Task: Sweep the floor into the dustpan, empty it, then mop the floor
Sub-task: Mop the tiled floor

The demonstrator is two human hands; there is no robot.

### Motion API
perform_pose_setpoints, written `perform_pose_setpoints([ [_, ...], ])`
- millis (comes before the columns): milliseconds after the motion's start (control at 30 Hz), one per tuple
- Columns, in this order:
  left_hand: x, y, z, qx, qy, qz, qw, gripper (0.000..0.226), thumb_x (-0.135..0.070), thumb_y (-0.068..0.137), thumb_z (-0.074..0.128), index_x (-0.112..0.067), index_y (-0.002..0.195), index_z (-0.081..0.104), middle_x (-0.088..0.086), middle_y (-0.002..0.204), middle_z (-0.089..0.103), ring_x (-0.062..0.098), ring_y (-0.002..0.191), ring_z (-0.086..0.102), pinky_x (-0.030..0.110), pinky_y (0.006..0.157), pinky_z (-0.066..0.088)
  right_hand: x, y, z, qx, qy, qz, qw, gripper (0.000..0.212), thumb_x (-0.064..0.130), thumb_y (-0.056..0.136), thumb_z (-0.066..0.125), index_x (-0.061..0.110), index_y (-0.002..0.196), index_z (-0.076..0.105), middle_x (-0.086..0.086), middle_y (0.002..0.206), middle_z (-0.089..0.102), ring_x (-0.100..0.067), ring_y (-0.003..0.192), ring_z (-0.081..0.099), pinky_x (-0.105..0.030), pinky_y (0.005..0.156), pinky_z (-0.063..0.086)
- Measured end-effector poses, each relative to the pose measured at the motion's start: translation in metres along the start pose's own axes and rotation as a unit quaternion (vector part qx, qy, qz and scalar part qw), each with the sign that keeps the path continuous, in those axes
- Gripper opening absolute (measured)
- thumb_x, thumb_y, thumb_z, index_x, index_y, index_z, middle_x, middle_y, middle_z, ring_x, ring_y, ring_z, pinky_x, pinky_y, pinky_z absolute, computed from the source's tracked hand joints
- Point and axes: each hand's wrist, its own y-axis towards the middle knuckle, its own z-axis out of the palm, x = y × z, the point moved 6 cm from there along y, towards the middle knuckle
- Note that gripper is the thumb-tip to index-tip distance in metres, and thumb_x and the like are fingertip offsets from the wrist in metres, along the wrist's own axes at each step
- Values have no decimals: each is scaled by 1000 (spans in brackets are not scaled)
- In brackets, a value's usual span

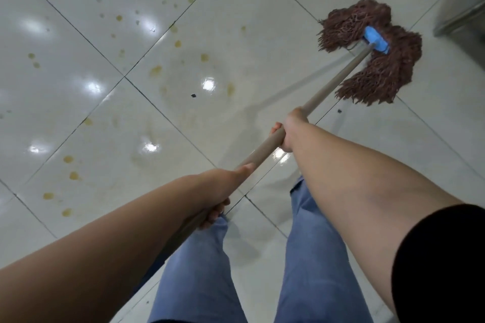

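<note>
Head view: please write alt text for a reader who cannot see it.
A person grips a mop handle with both hands, right hand ahead of left hand, its brown string mop head lying on a glossy white tiled floor at upper right. Yellowish-brown stains dot the tiles to the left. Blue trouser legs show below.

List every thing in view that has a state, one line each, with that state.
Mop head: brown strands spread flat on the floor, blue clamp on top.
Mop handle: slanted, held in both hands.
Right hand: grip closed round the handle, nearer the mop head.
Left hand: grip closed round the handle, farther from the mop head.
Floor: glossy, spotted with yellowish stains and two small dark specks.
</note>
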Motion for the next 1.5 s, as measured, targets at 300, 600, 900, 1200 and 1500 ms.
perform_pose_setpoints([
  [300, -192, -25, 84, 16, -11, 4, 1000, 70, -79, 76, 34, -11, 64, 40, -1, 32, 36, 13, 24, 32, 12, 39, 34, 182, 20, -100, 39, -18, -45, 998, 46, 46, 100, 25, 12, 71, 33, -5, 60, 39, -13, 35, 38, -10, 31, 38],
  [600, -193, -29, 77, -18, -50, -8, 999, 69, -77, 75, 42, -9, 67, 40, -2, 26, 33, 12, 18, 28, 10, 32, 33, 185, 18, -93, 37, -22, -39, 998, 49, 49, 99, 29, 11, 69, 34, -4, 59, 42, -14, 44, 38, -11, 32, 39],
  [900, -84, -4, 111, 38, -81, 35, 995, 69, -78, 75, 37, -11, 64, 42, -2, 29, 32, 13, 23, 28, 11, 38, 30, 78, 7, -97, -6, -65, -47, 997, 43, 43, 98, 32, 11, 70, 33, -2, 56, 34, -10, 17, 30, -8, 32, 35],
  [1200, 217, 7, 54, -22, -72, 3, 997, 75, -87, 59, 44, -12, 66, 48, -5, 31, 36, 14, 25, 29, 11, 37, 29, -202, -35, -7, 34, -85, 14, 996, 45, 53, 96, 31, 13, 75, 37, -2, 57, 39, -13, 35, 37, -10, 34, 38],
  [1500, 438, -37, 44, -14, -105, -95, 990, 90, -96, 38, 41, -12, 68, 51, -5, 35, 41, 15, 30, 34, 16, 39, 31, -414, -106, 39, 49, -133, 93, 986, 49, 57, 94, 33, 12, 73, 37, -4, 59, 43, -15, 41, 38, -14, 36, 38],
])
